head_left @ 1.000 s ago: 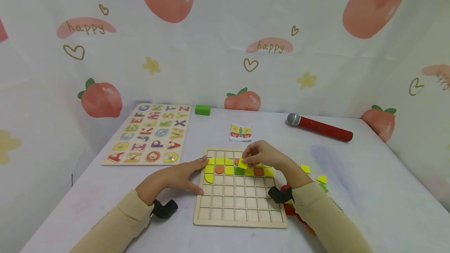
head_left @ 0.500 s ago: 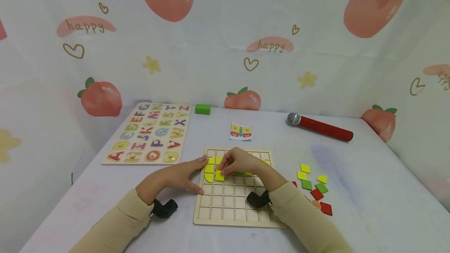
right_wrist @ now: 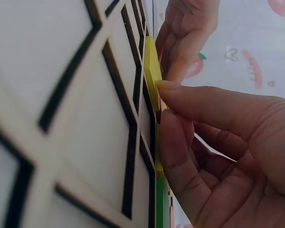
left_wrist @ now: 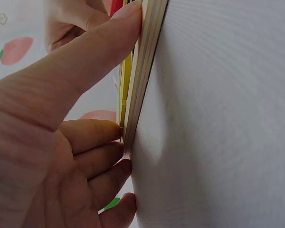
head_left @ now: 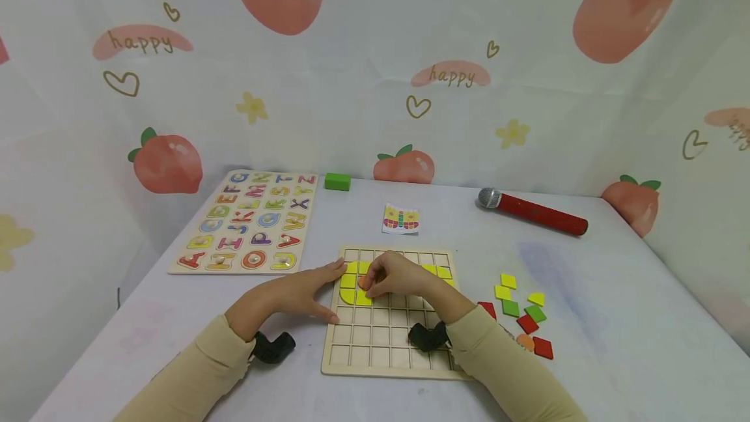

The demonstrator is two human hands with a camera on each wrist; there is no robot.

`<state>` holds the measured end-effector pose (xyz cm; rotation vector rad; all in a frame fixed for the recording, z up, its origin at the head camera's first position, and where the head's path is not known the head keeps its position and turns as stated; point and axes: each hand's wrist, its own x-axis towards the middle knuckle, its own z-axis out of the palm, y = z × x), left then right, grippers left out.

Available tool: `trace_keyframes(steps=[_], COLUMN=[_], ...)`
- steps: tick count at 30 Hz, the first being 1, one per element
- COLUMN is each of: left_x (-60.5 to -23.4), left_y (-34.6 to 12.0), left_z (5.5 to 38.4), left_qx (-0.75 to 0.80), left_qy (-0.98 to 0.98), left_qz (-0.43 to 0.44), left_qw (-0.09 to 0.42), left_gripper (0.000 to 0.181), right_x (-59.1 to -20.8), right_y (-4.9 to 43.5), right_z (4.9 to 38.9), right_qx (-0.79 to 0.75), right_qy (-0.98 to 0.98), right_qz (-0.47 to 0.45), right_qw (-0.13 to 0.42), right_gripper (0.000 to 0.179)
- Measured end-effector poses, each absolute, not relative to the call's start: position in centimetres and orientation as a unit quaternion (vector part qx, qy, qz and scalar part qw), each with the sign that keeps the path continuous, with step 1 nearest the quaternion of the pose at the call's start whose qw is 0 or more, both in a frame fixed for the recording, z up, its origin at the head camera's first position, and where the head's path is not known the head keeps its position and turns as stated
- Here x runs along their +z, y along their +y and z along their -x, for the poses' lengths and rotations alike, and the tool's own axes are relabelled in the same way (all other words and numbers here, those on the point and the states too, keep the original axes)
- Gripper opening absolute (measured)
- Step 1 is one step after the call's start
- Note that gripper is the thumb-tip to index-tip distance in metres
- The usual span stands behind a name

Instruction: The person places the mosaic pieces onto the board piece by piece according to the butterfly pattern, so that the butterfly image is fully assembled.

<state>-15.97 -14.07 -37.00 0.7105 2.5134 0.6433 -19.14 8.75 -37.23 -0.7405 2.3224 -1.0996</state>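
Observation:
A wooden grid board point(head_left: 389, 372) lies in front of the person, several yellow pieces in its upper rows. My right hand point(head_left: 401, 275) bends over its left part, thumb and curled index finger at the edge of a yellow square tile point(head_left: 363, 298). That tile sits in the third row, beside a yellow quarter-round piece point(head_left: 347, 296) and below an orange disc point(head_left: 362, 281). In the right wrist view the thumb touches the yellow tile's edge. My left hand point(head_left: 305, 288) spreads along the board's left side, thumb and fingertips resting on the rim; the left wrist view shows them against the wooden edge.
Loose yellow, green, red and orange pieces point(head_left: 510, 308) lie right of the board. Behind it is a butterfly pattern card point(head_left: 401, 219). An alphabet puzzle board point(head_left: 246, 223) lies at back left, near a green block point(head_left: 337, 182). A red microphone point(head_left: 536, 212) lies at back right.
My right hand moved left across the board with the yellow square tile and lowered it into the third row. The left hand stayed on the rim.

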Motion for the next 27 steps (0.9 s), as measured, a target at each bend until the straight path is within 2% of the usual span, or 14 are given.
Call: trace_keyframes(steps=[11, 27], left_x=[-37.1, -37.3], left_y=[-14.0, -13.9], left_z=[16.0, 15.9], left_qx=[0.239, 0.228], left_qy=[0.910, 0.919], left_qz=[-0.251, -0.233], left_qw=[0.229, 0.220], left_gripper=[0.099, 0.100], right_x=[-36.6, -35.0], right_y=[9.4, 15.6], right_z=[19.2, 20.0], right_qx=[-0.392, -0.417], right_qy=[0.844, 0.860], right_qz=[0.277, 0.187], right_qw=[0.237, 0.228], right_gripper=[0.007, 0.018])
